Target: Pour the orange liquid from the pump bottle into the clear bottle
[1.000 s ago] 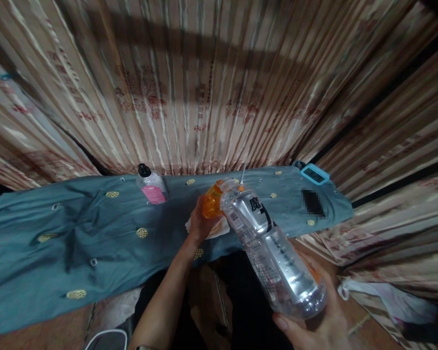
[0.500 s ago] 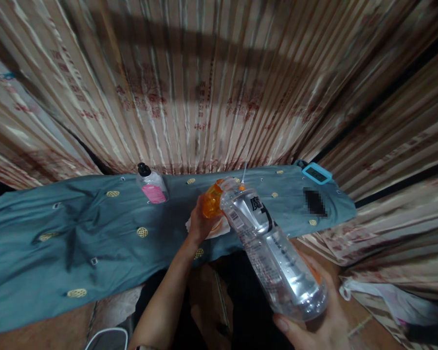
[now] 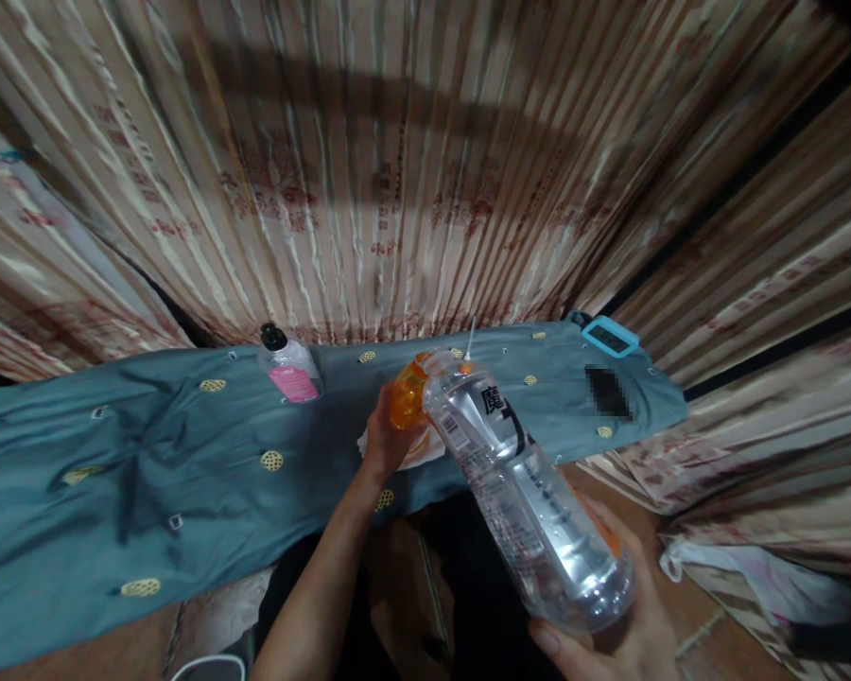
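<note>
My left hand [image 3: 381, 437] is wrapped round an orange see-through container [image 3: 407, 397]. My right hand [image 3: 620, 615] grips a large clear plastic bottle [image 3: 529, 501] near its base, with a silvery label and black lettering. The bottle leans up and left, its mouth at the orange container's rim; whether they touch I cannot tell. Beneath my left hand lies a crumpled white tissue [image 3: 425, 450], partly covered. Just behind the bottle's neck stands a thin white tube on an orange base [image 3: 466, 365].
A pump bottle with a pink label and black top [image 3: 290, 369] stands on the teal cloth [image 3: 213, 473] to the left. At the right are a blue-framed digital timer [image 3: 611, 337] and a blurred-out dark object [image 3: 608, 392]. Patterned curtains [image 3: 397, 189] hang behind; a white bag [image 3: 752, 572] lies lower right.
The view has shifted slightly. Both hands keep their holds, and the clear bottle stays tilted against or close to the orange container.
</note>
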Action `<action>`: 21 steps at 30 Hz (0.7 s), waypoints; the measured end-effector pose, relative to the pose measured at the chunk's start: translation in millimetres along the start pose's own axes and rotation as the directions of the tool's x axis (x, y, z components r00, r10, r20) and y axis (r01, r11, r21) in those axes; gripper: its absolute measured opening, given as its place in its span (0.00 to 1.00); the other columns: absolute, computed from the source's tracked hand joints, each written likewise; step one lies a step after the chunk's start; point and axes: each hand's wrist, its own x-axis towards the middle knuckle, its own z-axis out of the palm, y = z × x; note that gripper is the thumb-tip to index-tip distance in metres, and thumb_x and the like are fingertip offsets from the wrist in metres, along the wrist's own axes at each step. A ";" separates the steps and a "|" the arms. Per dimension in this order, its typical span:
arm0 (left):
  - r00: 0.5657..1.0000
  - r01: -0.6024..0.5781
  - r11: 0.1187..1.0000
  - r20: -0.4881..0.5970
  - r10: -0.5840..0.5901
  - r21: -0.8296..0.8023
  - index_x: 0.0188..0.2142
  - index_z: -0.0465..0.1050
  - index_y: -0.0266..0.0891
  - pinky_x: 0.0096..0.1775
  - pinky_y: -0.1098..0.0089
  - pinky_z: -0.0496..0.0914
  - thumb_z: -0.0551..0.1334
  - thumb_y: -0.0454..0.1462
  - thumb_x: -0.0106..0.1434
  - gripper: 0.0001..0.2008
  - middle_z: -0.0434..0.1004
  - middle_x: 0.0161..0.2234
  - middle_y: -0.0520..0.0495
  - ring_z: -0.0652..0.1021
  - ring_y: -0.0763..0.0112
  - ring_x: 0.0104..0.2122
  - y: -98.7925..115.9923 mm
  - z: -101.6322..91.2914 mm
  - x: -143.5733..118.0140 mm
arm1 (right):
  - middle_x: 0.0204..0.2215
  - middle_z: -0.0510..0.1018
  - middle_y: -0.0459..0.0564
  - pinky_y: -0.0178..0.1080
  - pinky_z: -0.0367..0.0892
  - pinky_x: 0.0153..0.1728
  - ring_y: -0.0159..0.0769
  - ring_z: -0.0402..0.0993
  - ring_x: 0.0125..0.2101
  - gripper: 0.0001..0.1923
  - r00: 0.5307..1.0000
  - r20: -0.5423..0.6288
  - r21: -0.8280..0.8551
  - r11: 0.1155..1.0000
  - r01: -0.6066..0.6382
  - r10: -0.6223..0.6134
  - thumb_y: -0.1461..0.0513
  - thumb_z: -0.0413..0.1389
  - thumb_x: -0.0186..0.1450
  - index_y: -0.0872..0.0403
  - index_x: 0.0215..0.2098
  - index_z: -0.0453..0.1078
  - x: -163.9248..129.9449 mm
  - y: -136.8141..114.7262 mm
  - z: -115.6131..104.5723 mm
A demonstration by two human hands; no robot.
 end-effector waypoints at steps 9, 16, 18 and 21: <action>1.000 -0.005 1.000 0.006 0.005 0.024 0.52 0.65 0.42 0.43 0.64 0.77 0.70 0.42 0.50 0.30 0.81 0.44 0.47 0.82 0.63 0.41 -1.0 -1.6 2.8 | 0.57 0.74 0.54 0.43 0.67 0.53 0.50 0.74 0.54 0.47 0.999 0.019 0.116 0.993 0.029 -0.032 0.49 0.71 0.47 0.50 0.61 0.61 1.8 5.1 1.9; 1.000 -0.009 1.000 -0.006 0.008 -0.021 0.52 0.65 0.42 0.43 0.63 0.78 0.71 0.44 0.50 0.31 0.80 0.44 0.47 0.82 0.63 0.40 -3.5 -0.2 4.1 | 0.57 0.74 0.58 0.47 0.70 0.52 0.53 0.73 0.55 0.45 0.998 0.028 0.115 0.991 0.061 -0.065 0.50 0.70 0.50 0.53 0.61 0.62 1.8 5.3 0.7; 1.000 -0.007 0.999 -0.006 0.006 -0.034 0.52 0.65 0.43 0.44 0.62 0.78 0.71 0.43 0.51 0.30 0.80 0.44 0.47 0.82 0.63 0.40 -2.2 0.3 4.1 | 0.55 0.75 0.56 0.45 0.73 0.50 0.51 0.75 0.53 0.43 0.996 0.023 0.086 0.992 0.088 -0.090 0.50 0.70 0.50 0.52 0.60 0.63 3.3 5.9 -0.1; 1.000 0.002 0.999 -0.002 -0.002 -0.047 0.51 0.65 0.44 0.43 0.61 0.78 0.71 0.43 0.50 0.30 0.80 0.43 0.47 0.82 0.63 0.40 1.2 0.4 3.6 | 0.53 0.77 0.54 0.42 0.74 0.47 0.49 0.78 0.51 0.42 0.987 0.053 0.049 0.987 0.151 -0.154 0.52 0.71 0.51 0.50 0.60 0.63 5.5 8.7 -0.4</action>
